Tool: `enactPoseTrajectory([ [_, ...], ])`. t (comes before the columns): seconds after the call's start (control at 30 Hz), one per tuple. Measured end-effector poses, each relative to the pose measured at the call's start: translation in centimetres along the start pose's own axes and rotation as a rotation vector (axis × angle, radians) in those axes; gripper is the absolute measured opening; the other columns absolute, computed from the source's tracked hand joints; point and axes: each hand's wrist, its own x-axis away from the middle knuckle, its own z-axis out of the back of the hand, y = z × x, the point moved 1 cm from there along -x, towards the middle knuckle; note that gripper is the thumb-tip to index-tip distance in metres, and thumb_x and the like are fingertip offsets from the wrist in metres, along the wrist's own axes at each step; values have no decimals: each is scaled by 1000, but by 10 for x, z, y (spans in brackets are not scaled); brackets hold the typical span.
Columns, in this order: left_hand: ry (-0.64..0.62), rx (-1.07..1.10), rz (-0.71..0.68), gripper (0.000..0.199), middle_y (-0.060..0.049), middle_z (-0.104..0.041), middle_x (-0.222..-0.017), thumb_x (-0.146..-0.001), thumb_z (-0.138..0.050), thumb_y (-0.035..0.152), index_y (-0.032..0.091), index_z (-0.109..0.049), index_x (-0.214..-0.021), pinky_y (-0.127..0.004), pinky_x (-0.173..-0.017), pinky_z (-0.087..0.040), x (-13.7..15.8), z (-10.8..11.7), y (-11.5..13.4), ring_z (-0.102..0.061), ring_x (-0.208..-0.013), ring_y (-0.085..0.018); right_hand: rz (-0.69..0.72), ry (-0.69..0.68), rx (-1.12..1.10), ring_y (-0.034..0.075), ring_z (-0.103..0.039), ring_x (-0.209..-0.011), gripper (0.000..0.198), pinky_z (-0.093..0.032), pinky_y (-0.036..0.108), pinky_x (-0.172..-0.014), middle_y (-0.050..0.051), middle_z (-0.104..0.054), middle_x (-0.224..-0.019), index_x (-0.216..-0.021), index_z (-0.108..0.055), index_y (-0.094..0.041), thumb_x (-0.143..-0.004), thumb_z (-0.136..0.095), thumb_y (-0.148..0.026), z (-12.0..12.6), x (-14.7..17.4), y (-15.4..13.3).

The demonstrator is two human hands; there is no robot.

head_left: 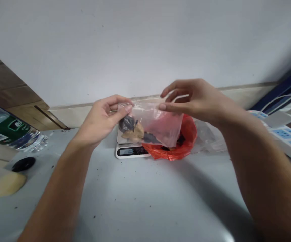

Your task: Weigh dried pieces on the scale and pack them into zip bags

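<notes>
My left hand (pixel 105 114) pinches the upper left corner of a clear plastic zip bag (pixel 164 126), which hangs tilted in front of me. Dark and tan dried pieces (pixel 134 132) show through its left part and along the bottom. My right hand (pixel 185 97) is at the bag's upper edge, thumb tip against or just beside the plastic, the other fingers apart from the thumb. Behind the bag lies a white digital kitchen scale (pixel 132 151), its display reading 0.0. An open red plastic bag (pixel 189 134) with dark pieces inside is partly hidden by the clear bag.
To the left are a large water bottle (pixel 14 127) with a green label, a black oval object (pixel 24 164) and a blurred pale yellowish item (pixel 6 185). Clear plastic (pixel 208 137) and a white-and-blue power strip (pixel 286 134) lie to the right. A wall (pixel 135 50) rises behind.
</notes>
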Motion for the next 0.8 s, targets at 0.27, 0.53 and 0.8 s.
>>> enactPoseTrajectory([
  [0.27, 181, -252, 71, 6, -3, -72, -71, -85, -76, 26, 22, -72, -87, -31, -70, -60, -4, 23, -11, -74, -76, -23, -203, -346, -38, 14, -44, -59, 48, -34, 32, -55, 0, -55, -62, -57, -64, -22, -71, -85, -62, -13, -3, 9],
  [0.53, 56, -508, -21, 16, -6, -77, -89, -79, -79, 36, 21, -73, -83, -33, -75, -58, 2, 10, -1, -71, -81, -22, -228, -301, -118, 11, -42, -56, 38, -31, 30, -54, -3, -53, -59, -57, -62, -20, -65, -83, -51, -45, -7, 14],
  [0.8, -439, -302, 116, 23, -4, -77, -75, -85, -72, 39, 20, -81, -80, -27, -62, -50, 7, -4, -1, -65, -69, -17, -230, -273, -263, 9, -42, -53, 46, -29, 28, -50, -4, -54, -57, -62, -65, -19, -62, -90, -57, -55, -5, 11],
])
